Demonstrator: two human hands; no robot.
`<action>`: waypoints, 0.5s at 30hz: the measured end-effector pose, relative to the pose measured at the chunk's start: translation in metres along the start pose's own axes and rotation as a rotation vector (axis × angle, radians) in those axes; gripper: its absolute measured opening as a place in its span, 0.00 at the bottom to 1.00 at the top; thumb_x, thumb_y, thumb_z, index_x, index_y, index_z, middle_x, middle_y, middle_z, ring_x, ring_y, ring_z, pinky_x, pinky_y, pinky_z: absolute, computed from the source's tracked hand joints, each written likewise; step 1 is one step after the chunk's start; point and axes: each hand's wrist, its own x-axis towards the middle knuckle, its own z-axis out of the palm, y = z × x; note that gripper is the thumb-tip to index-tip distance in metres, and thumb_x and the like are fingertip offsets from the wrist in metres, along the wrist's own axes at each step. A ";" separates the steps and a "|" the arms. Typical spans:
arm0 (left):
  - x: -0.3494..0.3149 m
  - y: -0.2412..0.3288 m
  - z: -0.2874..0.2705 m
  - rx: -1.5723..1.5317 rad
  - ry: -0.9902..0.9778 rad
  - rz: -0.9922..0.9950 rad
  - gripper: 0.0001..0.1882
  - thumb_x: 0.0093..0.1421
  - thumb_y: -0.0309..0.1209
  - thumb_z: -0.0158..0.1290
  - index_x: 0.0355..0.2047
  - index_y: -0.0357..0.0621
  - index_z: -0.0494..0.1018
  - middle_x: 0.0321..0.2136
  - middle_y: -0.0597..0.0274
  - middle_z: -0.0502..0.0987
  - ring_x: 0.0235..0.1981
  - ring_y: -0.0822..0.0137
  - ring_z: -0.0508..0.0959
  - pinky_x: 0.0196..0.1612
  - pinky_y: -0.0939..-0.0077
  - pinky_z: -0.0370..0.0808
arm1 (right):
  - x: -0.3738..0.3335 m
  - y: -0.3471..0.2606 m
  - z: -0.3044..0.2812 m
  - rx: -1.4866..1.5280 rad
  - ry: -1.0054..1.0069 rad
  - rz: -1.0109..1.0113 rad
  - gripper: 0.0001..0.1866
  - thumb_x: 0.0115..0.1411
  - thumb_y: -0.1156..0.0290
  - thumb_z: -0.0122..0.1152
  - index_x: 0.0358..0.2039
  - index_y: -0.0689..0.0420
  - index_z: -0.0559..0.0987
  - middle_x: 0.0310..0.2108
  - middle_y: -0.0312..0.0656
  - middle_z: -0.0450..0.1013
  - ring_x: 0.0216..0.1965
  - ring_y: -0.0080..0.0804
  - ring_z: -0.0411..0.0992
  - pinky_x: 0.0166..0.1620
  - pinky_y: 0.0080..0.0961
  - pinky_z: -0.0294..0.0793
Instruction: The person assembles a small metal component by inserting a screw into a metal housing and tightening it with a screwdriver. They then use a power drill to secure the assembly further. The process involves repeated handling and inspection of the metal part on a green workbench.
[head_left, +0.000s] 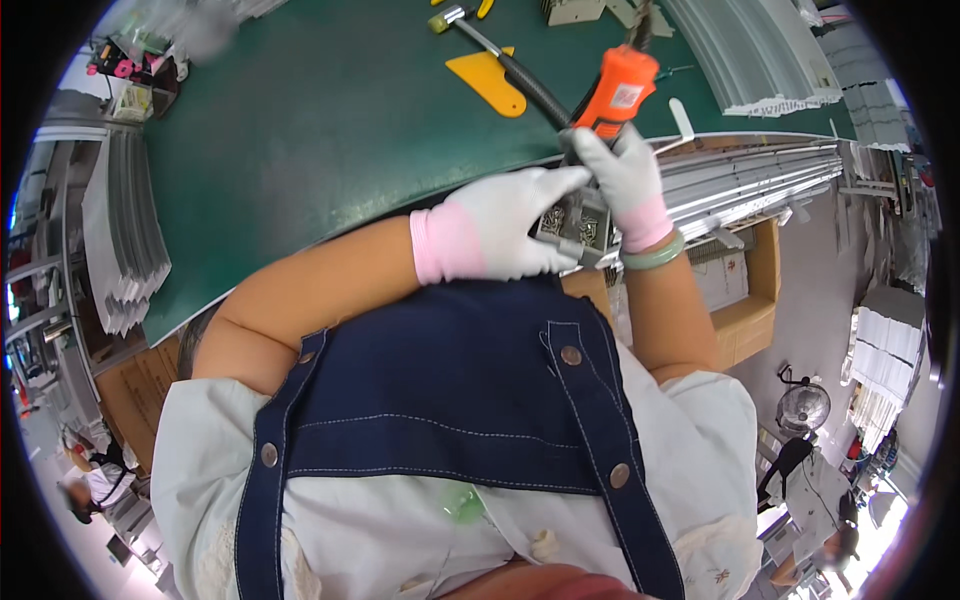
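Observation:
My right hand [628, 185], in a white glove with a pink cuff, is closed round the dark lower part of an orange electric screwdriver [625, 88]. The driver's tip is hidden between my hands. My left hand [505, 222], gloved the same way, reaches in from the left with its fingers apart. Its upper fingers come close to the driver's lower end, and its lower fingers lie by a grey parts tray [592, 258]. Small screws [589, 230] lie in the tray's compartments. Whether a screw is between my left fingertips is hidden.
On the green table [330, 110] lie a hammer [520, 75] and a yellow scraper [488, 84]. Grey-white panels [755, 55] are stacked at the far right, others [125, 225] at the left. Long metal strips [745, 185] lie right of my hands, above a cardboard box [750, 300].

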 end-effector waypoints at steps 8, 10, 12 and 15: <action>0.002 0.001 -0.008 -0.004 -0.004 -0.035 0.47 0.50 0.37 0.70 0.67 0.37 0.60 0.51 0.41 0.75 0.53 0.42 0.77 0.56 0.59 0.75 | 0.003 -0.023 0.003 0.033 -0.005 -0.002 0.18 0.63 0.61 0.69 0.41 0.64 0.79 0.33 0.38 0.79 0.35 0.21 0.74 0.42 0.25 0.76; 0.005 0.000 -0.007 -0.086 -0.035 -0.059 0.46 0.50 0.37 0.69 0.66 0.36 0.60 0.51 0.40 0.76 0.54 0.43 0.77 0.56 0.60 0.75 | 0.011 0.000 0.004 0.035 -0.051 0.087 0.18 0.63 0.61 0.69 0.43 0.64 0.79 0.33 0.38 0.80 0.36 0.21 0.75 0.42 0.25 0.76; 0.001 -0.002 -0.005 -0.021 -0.010 -0.074 0.46 0.51 0.36 0.69 0.67 0.37 0.61 0.53 0.40 0.76 0.53 0.43 0.78 0.56 0.60 0.75 | 0.011 0.002 0.007 0.081 -0.030 0.008 0.18 0.63 0.62 0.69 0.44 0.63 0.79 0.34 0.38 0.80 0.36 0.20 0.75 0.42 0.25 0.76; -0.010 0.014 -0.007 -0.016 -0.029 -0.105 0.45 0.51 0.35 0.68 0.67 0.36 0.61 0.55 0.40 0.75 0.53 0.43 0.78 0.56 0.60 0.75 | -0.001 -0.020 0.007 0.143 -0.038 0.077 0.16 0.63 0.63 0.69 0.44 0.62 0.79 0.34 0.36 0.79 0.35 0.19 0.74 0.43 0.23 0.75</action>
